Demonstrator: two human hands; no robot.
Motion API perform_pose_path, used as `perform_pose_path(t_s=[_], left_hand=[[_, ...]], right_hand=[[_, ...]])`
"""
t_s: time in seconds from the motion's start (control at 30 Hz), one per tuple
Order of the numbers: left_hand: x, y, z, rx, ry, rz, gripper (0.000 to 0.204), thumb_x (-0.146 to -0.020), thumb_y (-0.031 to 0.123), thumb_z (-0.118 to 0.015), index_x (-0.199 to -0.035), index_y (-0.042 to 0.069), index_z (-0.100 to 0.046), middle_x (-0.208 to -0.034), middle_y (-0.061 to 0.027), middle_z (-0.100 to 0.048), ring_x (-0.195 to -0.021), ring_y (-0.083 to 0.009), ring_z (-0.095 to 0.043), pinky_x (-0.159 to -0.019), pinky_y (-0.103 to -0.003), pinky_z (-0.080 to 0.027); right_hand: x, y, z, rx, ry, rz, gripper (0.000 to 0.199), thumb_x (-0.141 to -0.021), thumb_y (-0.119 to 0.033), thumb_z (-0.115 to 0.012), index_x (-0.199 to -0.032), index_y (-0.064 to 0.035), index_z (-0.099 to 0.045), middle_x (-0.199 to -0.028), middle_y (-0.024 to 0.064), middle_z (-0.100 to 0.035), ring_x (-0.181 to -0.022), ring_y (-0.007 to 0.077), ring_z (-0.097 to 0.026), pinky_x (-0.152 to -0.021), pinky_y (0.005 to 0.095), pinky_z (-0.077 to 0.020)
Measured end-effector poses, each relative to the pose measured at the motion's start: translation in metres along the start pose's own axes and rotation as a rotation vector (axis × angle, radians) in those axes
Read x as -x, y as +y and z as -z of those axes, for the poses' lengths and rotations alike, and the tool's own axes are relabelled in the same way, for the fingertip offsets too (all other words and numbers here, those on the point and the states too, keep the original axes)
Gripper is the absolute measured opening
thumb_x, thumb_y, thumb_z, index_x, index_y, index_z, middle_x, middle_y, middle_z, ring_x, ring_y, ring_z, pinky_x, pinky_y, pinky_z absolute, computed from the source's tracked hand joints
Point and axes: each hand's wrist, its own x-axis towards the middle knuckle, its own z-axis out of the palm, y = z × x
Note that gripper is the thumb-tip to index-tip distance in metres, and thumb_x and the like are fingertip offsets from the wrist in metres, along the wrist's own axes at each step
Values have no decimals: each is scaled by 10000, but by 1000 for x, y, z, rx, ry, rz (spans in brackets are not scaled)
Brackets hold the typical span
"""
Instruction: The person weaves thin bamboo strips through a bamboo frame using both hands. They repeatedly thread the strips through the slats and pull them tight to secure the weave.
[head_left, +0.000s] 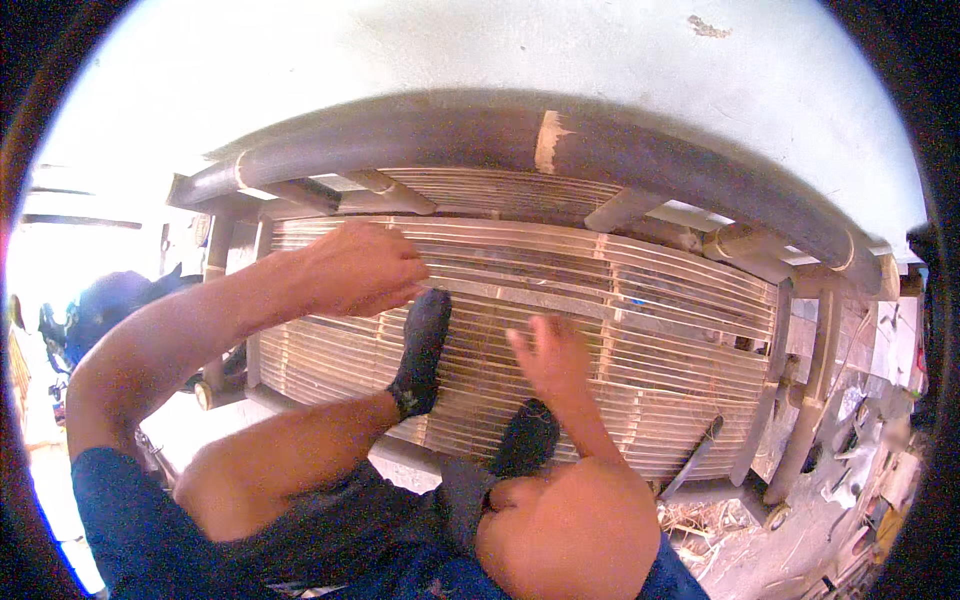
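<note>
Beneath me is a bamboo bench with a seat of thin, pale slats [690, 375]. My left hand [365, 268] hovers over the left part of the slats, fingers curled closed; whatever may be in them is hidden. Lower and nearer the middle, my right hand [552, 358] is slightly blurred, its thumb and fingers apart, and nothing shows in it. A long-bladed knife [692, 462] rests at the seat's near right edge, well apart from my right hand. Both my feet, in dark socks [427, 340], are on the slats.
A thick dark bamboo rail [650, 165] runs along the bench's far side, in front of a pale wall [450, 50]. Pale shavings [700, 525] lie on the floor near the right front leg. Scattered scraps [850, 470] are farther right. Dark blue items [115, 310] stand at left.
</note>
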Motion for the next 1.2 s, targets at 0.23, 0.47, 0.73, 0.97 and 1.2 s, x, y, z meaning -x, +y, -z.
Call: perform_pose_path(t_s=[0.23, 0.47, 0.73, 0.97, 1.2], left_hand=[[29, -1, -88, 268, 251, 169, 292, -944, 274, -554, -1066, 24, -645, -995, -169, -675, -935, -377, -652, -833, -480, -537], [-63, 24, -205, 457, 460, 232, 453, -913, 302, -598, -1280, 41, -551, -1263, -188, -590, -1154, -357, -577, -957, -455, -502], [-140, 13, -222, 505, 233, 256, 480, -928, 424, -557, -1197, 29, -596, -1080, -196, -675, -997, -371, -654, -900, -489, -520], [-142, 4, -244, 274, 470, 120, 264, -964, 234, -505, -1006, 29, -666, -918, -160, -710, -777, -322, -705, -646, -423, -571], [-129, -11, -253, 1483, 747, 43, 293, -974, 301, -542, -1035, 52, -683, -909, -138, -713, -830, -227, -692, -684, -345, -553]], right_hand=[[-25, -31, -77, 276, -187, 115, 487, -906, -493, -566, -1051, -37, -656, -972, 191, -699, -916, 374, -678, -794, 512, -530], [-17, 1, -74, -78, -93, -40, 308, -958, -328, -535, -896, -43, -632, -779, 129, -676, -761, 286, -680, -662, 444, -535], [-16, 20, 102, -1138, -153, -656, 254, -930, -315, -627, -788, -118, -553, -578, -64, -393, -468, 60, -361, -443, 271, -345], [-44, 20, 229, 730, 447, -61, 245, -921, -277, -637, -1012, -50, -642, -920, 116, -618, -859, 285, -582, -784, 432, -474], [-51, -9, 30, 51, 8, -102, 250, -953, -263, -610, -1045, -31, -629, -873, 148, -668, -786, 242, -654, -732, 358, -520]])
